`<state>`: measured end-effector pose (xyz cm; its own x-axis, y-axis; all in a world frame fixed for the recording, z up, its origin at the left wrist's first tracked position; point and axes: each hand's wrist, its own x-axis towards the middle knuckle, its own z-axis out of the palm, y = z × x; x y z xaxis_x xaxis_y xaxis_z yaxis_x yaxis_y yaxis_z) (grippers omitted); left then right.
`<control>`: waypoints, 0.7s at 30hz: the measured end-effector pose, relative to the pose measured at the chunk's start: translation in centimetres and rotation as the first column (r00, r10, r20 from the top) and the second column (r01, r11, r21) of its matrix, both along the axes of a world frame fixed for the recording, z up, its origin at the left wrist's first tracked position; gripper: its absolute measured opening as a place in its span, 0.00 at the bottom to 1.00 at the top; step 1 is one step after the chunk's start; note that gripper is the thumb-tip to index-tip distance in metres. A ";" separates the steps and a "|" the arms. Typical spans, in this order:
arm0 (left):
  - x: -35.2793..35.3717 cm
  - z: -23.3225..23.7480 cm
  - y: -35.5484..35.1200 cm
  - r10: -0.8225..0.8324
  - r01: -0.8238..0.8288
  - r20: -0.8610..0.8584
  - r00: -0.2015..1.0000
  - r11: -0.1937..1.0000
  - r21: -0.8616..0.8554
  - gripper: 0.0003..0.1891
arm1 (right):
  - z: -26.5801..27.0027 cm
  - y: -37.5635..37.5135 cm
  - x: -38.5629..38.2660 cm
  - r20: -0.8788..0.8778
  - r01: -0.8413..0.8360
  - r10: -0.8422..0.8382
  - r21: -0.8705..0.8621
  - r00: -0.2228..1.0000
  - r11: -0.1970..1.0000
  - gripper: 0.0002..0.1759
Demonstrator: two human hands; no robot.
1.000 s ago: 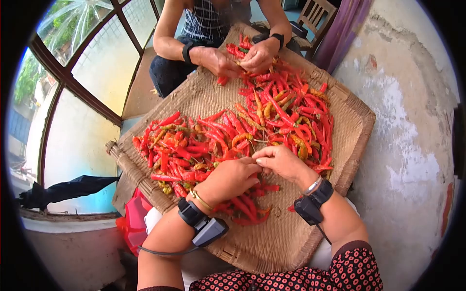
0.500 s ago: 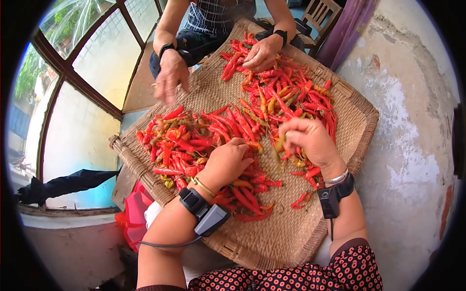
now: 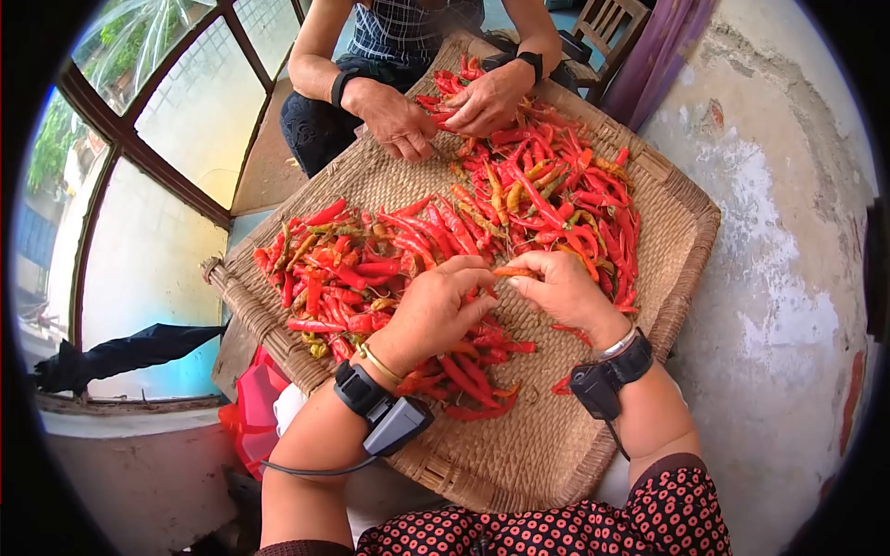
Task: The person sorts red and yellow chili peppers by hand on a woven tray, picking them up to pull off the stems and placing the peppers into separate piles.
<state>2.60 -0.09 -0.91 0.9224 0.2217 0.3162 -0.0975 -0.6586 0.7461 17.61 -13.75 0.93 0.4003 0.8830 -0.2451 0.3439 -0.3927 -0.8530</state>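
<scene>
The right fingers and thumb close narrowly on a slender orange pepper (image 3: 516, 271), which lies level between the hands, over the middle of the woven tray (image 3: 547, 445). The left hand (image 3: 436, 306) has its fingers curled, the tips near the pepper's other end; whether they grip it, I cannot tell. The right hand (image 3: 564, 289) is bent inward to face it. A smooth yellow metal bangle (image 3: 378, 363) circles the left wrist, a silvery one (image 3: 619, 343) the right, and each wrist bears a strapped dark device, with a thin cable on each.

Around and beneath the hands, red peppers (image 3: 348, 273) lie heaped in the tray, glossy, wrinkled and tapering, with yellow, orange and greenish ones mixed in. The tray is tan, coarsely plaited, with a thick bound rim; its weave shows bare toward the wearer.

At the tray's far side sits another person, whose two hands (image 3: 394, 120) reach over the far peppers; what they hold is unclear. Left of the tray are framed window panes (image 3: 176, 120), a folded black umbrella (image 3: 139, 352) below them, and red plastic (image 3: 257, 408) beside the near-left rim. Right of it rises a rough, flaking plaster wall (image 3: 760, 232). Beyond its far-right edge are a purple curtain (image 3: 658, 65) and a slatted wooden chair (image 3: 607, 32). The wearer's forearms cover part of the near peppers.
</scene>
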 end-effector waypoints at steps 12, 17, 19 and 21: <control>-0.4 -1.3 0.8 0.247 -0.057 -0.433 0.867 0.912 0.406 0.15 | 1.5 -0.5 2.3 0.276 0.260 -0.538 0.647 0.796 0.717 0.13; -0.5 -1.7 1.0 0.199 0.006 -0.426 0.882 0.901 0.434 0.09 | 0.0 -0.3 0.4 0.448 0.002 -0.199 0.403 0.871 0.915 0.10; -0.4 -1.7 0.8 0.202 -0.016 -0.372 0.906 0.895 0.445 0.08 | -0.4 0.1 -0.9 0.486 -0.049 -0.159 0.389 0.859 0.920 0.11; -0.2 -1.5 0.6 0.183 -0.101 -0.207 0.961 0.931 0.351 0.08 | -0.3 0.3 -1.9 0.350 -0.139 0.034 0.281 0.936 0.950 0.12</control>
